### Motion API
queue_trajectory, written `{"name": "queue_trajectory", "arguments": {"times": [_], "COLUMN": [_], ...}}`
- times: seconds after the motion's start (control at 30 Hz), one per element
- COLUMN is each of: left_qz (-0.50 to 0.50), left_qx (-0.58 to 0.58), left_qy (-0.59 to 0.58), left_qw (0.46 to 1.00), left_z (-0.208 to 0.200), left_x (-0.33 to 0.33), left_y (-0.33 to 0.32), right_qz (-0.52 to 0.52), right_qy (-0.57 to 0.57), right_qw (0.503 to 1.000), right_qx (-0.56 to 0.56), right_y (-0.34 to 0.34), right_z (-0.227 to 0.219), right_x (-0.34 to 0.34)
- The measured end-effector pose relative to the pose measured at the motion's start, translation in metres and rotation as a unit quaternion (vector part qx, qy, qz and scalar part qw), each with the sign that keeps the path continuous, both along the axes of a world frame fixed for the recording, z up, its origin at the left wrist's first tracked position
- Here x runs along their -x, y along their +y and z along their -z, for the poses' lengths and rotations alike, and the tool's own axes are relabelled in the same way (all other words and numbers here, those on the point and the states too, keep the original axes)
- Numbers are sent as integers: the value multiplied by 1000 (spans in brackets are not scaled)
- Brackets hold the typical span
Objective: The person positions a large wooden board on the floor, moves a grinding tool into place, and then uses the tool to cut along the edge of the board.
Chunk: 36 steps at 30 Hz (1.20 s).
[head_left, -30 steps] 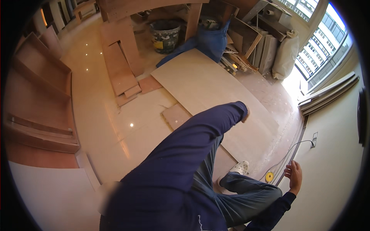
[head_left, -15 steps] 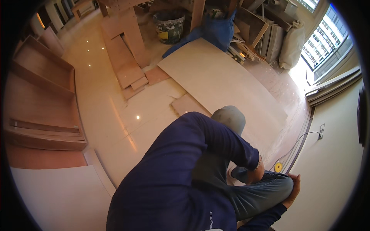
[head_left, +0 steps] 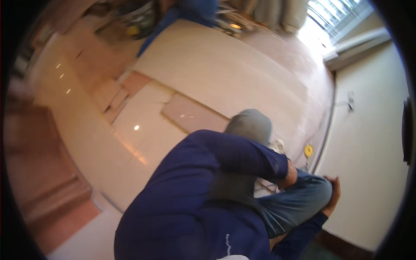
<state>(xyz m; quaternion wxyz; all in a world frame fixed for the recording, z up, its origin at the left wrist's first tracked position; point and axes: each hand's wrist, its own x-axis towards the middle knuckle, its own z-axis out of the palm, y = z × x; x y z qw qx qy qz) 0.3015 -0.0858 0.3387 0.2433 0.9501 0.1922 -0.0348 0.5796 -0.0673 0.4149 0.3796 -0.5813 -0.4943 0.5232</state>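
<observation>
Visibly unclenched, right hand [head_left: 334, 193] cups rounded denim knee [head_left: 316, 187]; left grip [head_left: 290, 178] I can't discern.

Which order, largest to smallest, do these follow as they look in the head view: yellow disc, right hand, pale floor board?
1. Pale floor board
2. Right hand
3. Yellow disc

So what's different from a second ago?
The left hand has come back and right, from over the large board to beside the bent right leg; its grip is hidden. The right hand, raised before, now rests at the right knee. The view has shifted. Board and yellow disc still lie on the floor.
</observation>
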Motion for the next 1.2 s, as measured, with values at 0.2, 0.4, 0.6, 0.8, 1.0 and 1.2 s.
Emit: {"name": "queue_trajectory", "arguments": {"times": [0.2, 0.4, 0.6, 0.8, 1.0, 1.2], "left_qz": [-41, -58, -102, -114, 117, 105], "left_qx": [-10, 11, 62, 123, 103, 47], "left_qy": [-30, -14, -48, -314, -554, -508], "left_qw": [999, 998, 992, 934, 818, 854], "left_z": [-24, -28, -31, -114, -229, -263], "left_x": [7, -4, 18, 49, 57, 46], "left_y": [8, 9, 9, 24, 2, 2], "right_qz": [12, -80, -173, -161, -54, -36], "right_qy": [-40, -102, -53, 46, 177, 167], "right_qw": [999, 990, 982, 986, 975, 977], "right_qx": [-16, -48, -55, 26, 120, 129], "right_y": [4, 16, 45, 66, 63, 72], "right_z": [-16, -19, -9, 4, 42, 65], "right_x": [-15, 20, 44, 57, 47, 44]}}
